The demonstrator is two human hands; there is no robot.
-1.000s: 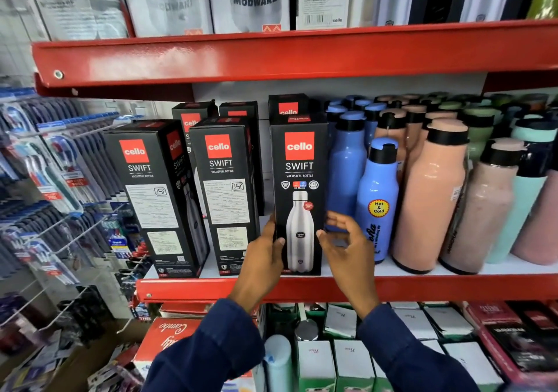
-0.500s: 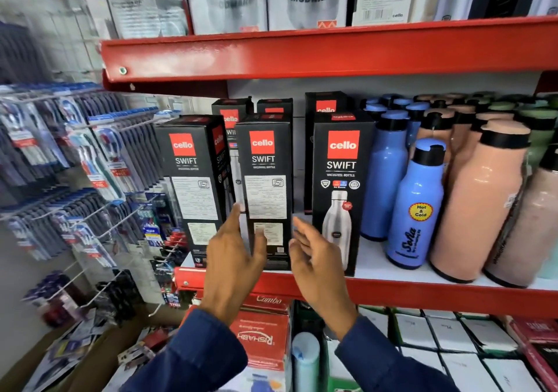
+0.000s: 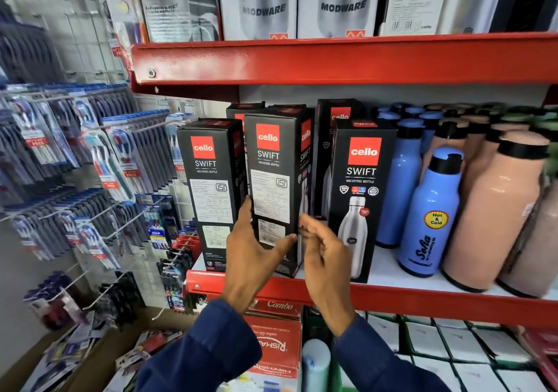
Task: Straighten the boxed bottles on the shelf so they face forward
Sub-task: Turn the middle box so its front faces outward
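Note:
Three black Cello Swift boxes stand in the front row of the red shelf point(image 3: 422, 302). The right box point(image 3: 360, 192) shows its bottle picture to the front. The middle box point(image 3: 271, 186) is raised and tilted, its white label side toward me. My left hand point(image 3: 252, 256) grips the middle box's lower part, thumb across the front. My right hand point(image 3: 324, 253) touches that box's right edge with its fingertips. The left box point(image 3: 211, 189) also shows its label side. More boxes stand behind.
Blue bottles point(image 3: 430, 213) and peach bottles point(image 3: 495, 210) crowd the shelf's right half. Toothbrush packs point(image 3: 99, 162) hang on wire hooks at the left. Modware boxes point(image 3: 341, 2) fill the upper shelf. White and red cartons point(image 3: 273, 343) sit below.
Both hands went from the right box to the middle box. My left hand has closed on the middle box, which is now lifted and turned slightly. The camera view shifted left.

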